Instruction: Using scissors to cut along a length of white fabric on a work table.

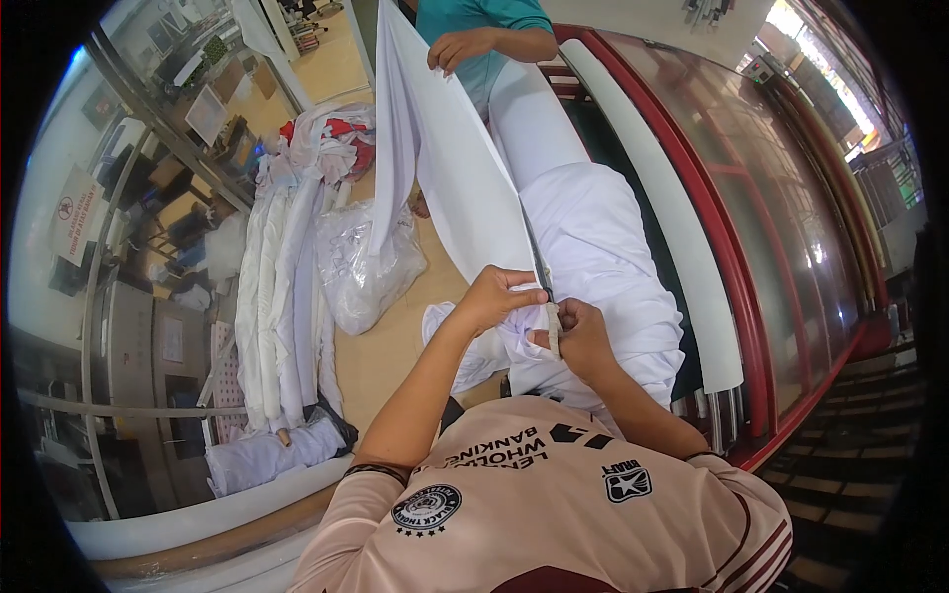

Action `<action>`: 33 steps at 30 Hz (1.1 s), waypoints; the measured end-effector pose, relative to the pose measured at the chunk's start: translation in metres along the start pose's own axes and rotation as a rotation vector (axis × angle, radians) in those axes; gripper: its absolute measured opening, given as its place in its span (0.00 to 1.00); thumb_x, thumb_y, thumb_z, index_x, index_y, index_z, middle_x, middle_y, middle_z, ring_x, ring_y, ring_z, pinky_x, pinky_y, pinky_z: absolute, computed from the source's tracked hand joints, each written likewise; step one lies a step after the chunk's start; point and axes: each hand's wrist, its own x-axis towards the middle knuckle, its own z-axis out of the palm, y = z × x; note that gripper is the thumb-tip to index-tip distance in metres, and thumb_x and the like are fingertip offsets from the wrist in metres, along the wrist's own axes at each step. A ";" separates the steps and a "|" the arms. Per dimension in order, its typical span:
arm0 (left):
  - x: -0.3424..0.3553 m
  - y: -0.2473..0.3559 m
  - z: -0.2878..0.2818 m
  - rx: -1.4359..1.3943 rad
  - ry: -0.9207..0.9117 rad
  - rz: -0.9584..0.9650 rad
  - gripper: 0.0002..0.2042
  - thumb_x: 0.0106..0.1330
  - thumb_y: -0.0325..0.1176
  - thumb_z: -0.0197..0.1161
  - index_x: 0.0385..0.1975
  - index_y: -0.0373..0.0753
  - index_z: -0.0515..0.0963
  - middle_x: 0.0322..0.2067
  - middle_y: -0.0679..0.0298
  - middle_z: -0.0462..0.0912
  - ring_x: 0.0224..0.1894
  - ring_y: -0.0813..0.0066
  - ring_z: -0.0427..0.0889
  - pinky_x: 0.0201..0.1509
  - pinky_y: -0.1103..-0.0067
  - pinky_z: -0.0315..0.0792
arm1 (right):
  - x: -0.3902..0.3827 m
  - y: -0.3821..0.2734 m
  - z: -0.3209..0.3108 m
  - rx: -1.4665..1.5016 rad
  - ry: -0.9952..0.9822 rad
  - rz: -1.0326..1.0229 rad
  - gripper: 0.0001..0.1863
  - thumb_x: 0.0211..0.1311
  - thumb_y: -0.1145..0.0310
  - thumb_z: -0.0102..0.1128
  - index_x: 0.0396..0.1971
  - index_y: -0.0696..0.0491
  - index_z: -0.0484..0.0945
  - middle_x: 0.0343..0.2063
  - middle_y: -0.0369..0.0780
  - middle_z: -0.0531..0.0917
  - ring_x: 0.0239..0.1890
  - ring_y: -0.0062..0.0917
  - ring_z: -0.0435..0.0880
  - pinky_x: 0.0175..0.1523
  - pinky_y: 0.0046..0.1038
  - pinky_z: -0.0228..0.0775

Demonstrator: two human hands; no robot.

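Note:
A long white fabric (pixel 455 168) hangs stretched between me and a person in a teal shirt on the far side. Its edge runs toward me along a dark narrow strip (pixel 540 259). My left hand (pixel 496 299) is closed, thumb and fingers pinching the near end of that edge. Just to its right, my right hand (pixel 581 341) pinches the cloth beside a pale grey band (pixel 554 331); its fingertips are partly hidden. More bunched white fabric (pixel 608 257) lies in a heap beyond and to the right of my hands. The other person's hand (pixel 463 47) grips the fabric's far part.
Right of the heap stands a red-framed machine (pixel 692 188) with a long white roll (pixel 657 208). On the left, white fabric rolls (pixel 287 296) stand near a clear plastic bag (pixel 366 262) on the floor. Another wrapped roll (pixel 277 457) lies at lower left, above long tubes (pixel 208 514).

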 end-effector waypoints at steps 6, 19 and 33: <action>0.008 0.000 -0.001 -0.057 -0.046 -0.041 0.12 0.57 0.31 0.71 0.38 0.33 0.84 0.32 0.67 0.84 0.32 0.85 0.75 0.39 0.83 0.71 | 0.004 -0.009 -0.009 0.150 -0.066 0.047 0.15 0.44 0.78 0.74 0.30 0.60 0.75 0.22 0.35 0.79 0.21 0.13 0.73 0.24 0.17 0.63; -0.005 0.012 0.025 0.601 0.394 0.150 0.15 0.60 0.34 0.59 0.18 0.29 0.79 0.15 0.44 0.74 0.18 0.49 0.76 0.26 0.66 0.70 | 0.011 -0.011 -0.019 -0.108 -0.186 -0.048 0.12 0.47 0.80 0.71 0.29 0.59 0.76 0.22 0.32 0.79 0.22 0.11 0.71 0.27 0.15 0.64; -0.028 -0.004 0.022 0.934 0.391 0.310 0.14 0.60 0.32 0.59 0.14 0.31 0.78 0.17 0.44 0.77 0.22 0.46 0.79 0.31 0.62 0.75 | 0.004 -0.046 -0.040 -0.094 -0.226 0.139 0.22 0.61 0.49 0.59 0.26 0.56 0.76 0.19 0.36 0.77 0.18 0.20 0.75 0.22 0.24 0.70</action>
